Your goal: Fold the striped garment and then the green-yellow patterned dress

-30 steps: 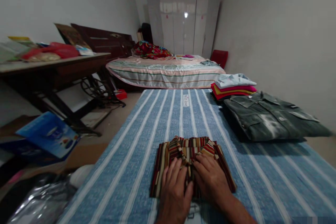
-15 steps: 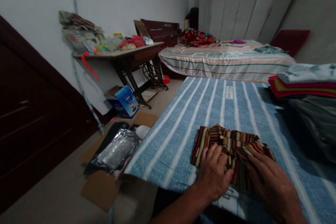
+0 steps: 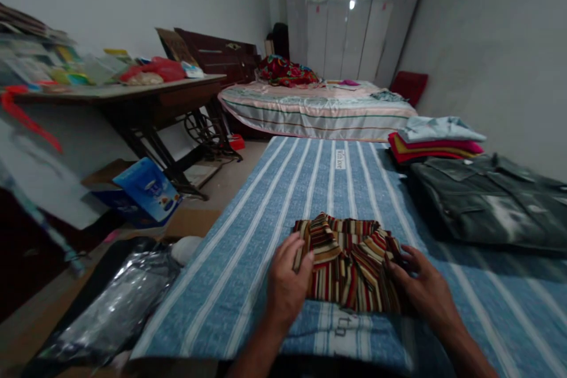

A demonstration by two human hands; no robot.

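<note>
A folded striped shirt [image 3: 349, 260] in red, brown, black and cream lies on the blue-and-white striped bed cover [image 3: 248, 248], its collar toward the far side. My left hand [image 3: 287, 274] rests against the shirt's left edge, thumb and fingers apart on the cloth. At the right edge is my right hand [image 3: 425, 283], fingers spread and curved, with thumb and fingertips touching the fabric. Some fingertips are hidden at the cloth edges.
To the right lie a folded dark green jacket [image 3: 496, 201] and a stack of folded clothes [image 3: 436, 142]. A sewing machine table [image 3: 177, 91] stands at the left, above a blue box [image 3: 148, 192]. A plastic-wrapped bundle [image 3: 119, 301] sits on the floor. Behind is another bed [image 3: 319, 112].
My hands have moved apart from the top of the shirt to its left and right edges. The view has turned right, showing more of the jacket.
</note>
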